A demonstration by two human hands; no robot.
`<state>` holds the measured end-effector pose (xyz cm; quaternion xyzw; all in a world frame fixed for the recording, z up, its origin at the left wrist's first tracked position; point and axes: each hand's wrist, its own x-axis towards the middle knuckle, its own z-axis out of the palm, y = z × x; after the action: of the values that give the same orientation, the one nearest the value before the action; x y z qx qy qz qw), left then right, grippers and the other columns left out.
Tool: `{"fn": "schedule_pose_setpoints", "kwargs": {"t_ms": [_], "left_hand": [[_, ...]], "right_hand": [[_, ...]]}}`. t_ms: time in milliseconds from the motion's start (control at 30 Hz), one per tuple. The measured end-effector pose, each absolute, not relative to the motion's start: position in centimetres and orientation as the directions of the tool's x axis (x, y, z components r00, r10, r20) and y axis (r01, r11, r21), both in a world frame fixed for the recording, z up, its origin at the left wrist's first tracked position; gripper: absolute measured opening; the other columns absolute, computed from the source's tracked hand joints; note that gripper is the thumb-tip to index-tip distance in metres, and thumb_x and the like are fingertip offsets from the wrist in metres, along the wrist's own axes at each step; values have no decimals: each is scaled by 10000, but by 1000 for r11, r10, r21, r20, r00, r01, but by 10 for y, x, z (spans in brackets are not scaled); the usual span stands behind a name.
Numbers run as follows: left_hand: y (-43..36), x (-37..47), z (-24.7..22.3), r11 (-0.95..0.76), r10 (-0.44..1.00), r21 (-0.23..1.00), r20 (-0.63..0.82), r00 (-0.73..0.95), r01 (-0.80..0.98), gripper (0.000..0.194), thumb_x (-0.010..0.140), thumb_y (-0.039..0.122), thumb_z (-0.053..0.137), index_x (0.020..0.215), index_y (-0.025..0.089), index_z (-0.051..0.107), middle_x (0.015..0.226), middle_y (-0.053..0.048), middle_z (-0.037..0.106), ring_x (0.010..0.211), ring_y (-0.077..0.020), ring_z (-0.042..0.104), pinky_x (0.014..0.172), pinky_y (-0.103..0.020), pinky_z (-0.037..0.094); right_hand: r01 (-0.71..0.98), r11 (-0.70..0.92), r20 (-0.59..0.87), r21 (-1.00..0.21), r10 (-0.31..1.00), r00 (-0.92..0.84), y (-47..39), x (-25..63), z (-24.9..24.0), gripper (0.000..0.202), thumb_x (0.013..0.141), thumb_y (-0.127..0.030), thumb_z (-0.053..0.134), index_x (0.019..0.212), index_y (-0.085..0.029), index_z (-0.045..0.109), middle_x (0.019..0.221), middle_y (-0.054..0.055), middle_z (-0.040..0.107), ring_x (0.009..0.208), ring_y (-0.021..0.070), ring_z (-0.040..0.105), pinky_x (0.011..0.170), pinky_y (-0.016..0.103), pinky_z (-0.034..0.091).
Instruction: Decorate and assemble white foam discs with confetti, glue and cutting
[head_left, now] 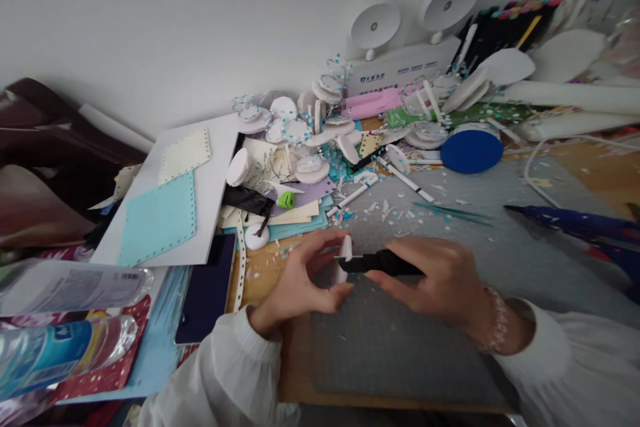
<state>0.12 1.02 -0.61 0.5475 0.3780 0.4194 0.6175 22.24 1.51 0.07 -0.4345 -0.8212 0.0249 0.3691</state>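
Note:
My left hand [307, 273] is closed round the edges of a small white foam piece [341, 271], which stands on edge above the grey cutting mat [400, 353]. In my right hand [440, 280] is a black utility knife [390, 262], its fingers wrapped round the handle. The knife's dark blade points left and touches or overlaps the white piece; the exact contact is too small to tell. White and blue scraps [385, 210] lie on the mat beyond both hands.
Green tweezers [453, 212] and a dark blue pointed tool [565, 219] lie on the mat. White foam discs [313, 169] and a blue disc [471, 149] stand behind. At left are a phone [206, 293], coloured sheets [160, 220] and a plastic bottle [65, 347].

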Motion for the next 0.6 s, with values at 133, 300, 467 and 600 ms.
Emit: {"fn": "schedule_pose_setpoints", "kwargs": {"t_ms": [133,300,467,600], "left_hand": [[10,3,-2,29,936,999,-14,353,-36,603,598,170,792,1180,197,635,1192,-112,605,1159,-321,569,1037,-506,448],[6,5,-1,-138,938,982,88,335,129,691,556,163,809,1219,232,629,1173,-94,586,1118,-322,568,1001,-502,483],[4,2,-4,-120,932,992,99,347,38,692,584,165,790,1248,242,612,1245,-99,562,1192,-324,538,1034,-470,468],[3,-3,-1,-73,925,986,124,359,-151,682,577,227,824,1231,240,629,1236,-98,584,1161,-322,570,1033,-476,454]], "right_hand": [[679,652,590,-337,708,-387,15,222,1,395,899,-519,566,686,-190,615,552,-1,618,494,131,578,510,268,358],[629,702,595,-333,674,-437,10,218,6,384,892,-503,578,674,-188,605,548,-1,596,497,136,559,523,278,362],[635,695,586,-338,683,-436,13,225,5,397,895,-518,573,673,-191,610,564,5,613,507,134,564,530,272,362],[751,584,602,-307,731,-323,27,238,-2,403,912,-515,559,678,-192,613,547,6,610,492,139,569,509,267,345]]}}
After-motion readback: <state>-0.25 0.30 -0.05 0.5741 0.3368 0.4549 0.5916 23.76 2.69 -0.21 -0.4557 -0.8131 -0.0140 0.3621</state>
